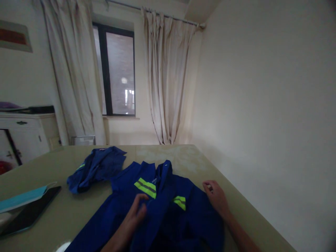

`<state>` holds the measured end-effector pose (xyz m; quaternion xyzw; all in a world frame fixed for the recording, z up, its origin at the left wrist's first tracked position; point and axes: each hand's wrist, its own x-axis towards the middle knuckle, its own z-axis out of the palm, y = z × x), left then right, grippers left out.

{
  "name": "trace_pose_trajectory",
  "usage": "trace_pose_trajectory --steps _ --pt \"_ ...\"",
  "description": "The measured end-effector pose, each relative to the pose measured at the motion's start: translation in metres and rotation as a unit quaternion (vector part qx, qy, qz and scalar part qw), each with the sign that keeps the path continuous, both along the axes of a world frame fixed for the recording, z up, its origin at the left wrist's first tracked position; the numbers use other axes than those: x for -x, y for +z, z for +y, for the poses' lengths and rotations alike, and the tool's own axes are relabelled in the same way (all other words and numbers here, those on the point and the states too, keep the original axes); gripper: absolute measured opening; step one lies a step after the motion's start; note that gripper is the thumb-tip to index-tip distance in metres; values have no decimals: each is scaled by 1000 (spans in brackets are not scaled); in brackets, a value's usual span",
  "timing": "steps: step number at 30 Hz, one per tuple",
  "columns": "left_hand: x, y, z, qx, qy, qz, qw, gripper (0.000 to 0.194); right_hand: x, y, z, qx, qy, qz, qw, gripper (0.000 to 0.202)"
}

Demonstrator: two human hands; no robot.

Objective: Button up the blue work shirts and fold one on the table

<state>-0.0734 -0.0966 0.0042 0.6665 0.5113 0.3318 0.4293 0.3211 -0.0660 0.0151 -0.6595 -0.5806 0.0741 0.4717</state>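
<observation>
A dark blue work jacket (pixel 168 224) with yellow-green and grey reflective strips lies spread on the table, collar away from me. Over its front, my left hand (pixel 138 211) is slightly blurred, fingers loosely bent and thumb apart, with no cloth visibly gripped. Beside the shoulder and sleeve on the right, my right hand (pixel 214 194) has its fingers curled in, and nothing shows inside them. The forearm runs along the sleeve's outer edge. A second, crumpled blue garment (pixel 98 168) with a reflective strip lies behind the jacket to the left.
The greenish table (pixel 183 157) has a wall (pixel 267 105) along its right side. At the left lie a light blue face mask (pixel 23 198) and a flat black tablet-like object (pixel 31 213). A white cabinet (pixel 28 133) and curtains (pixel 168 70) stand beyond.
</observation>
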Motion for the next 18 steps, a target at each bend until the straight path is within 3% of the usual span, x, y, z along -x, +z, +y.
trace_pose_trajectory --steps 2,4,5,7,9,11,12,13,15,17,18 --pt "-7 -7 -25 3 -71 94 993 80 -18 -13 1 10 -54 10 998 30" --pt "-18 -8 -41 -4 -162 225 961 72 -23 -20 -1 5 -62 26 998 32" --pt "-23 -5 -42 -18 -195 273 942 62 -23 -20 -2 -1 -57 36 998 35" --pt "-23 17 -29 -65 -197 305 930 46 -23 -16 -6 -7 -65 63 996 41" --pt "-10 59 -2 -144 -95 292 941 41 -26 -11 -11 4 -103 104 989 47" --pt "10 120 29 -257 34 262 930 40 -31 -8 -15 15 -148 148 978 51" --pt "22 154 41 -329 115 232 908 36 -34 -8 -16 16 -161 164 973 52" --pt "33 187 51 -403 213 194 869 32 -36 -9 -16 14 -165 173 971 52" --pt "54 242 63 -523 367 128 759 32 -36 -10 -15 8 -153 169 974 52" --pt "73 271 70 -573 457 97 673 35 -34 -11 -12 9 -134 147 980 51" --pt "82 273 74 -574 471 103 662 37 -32 -12 -11 13 -128 138 982 51"
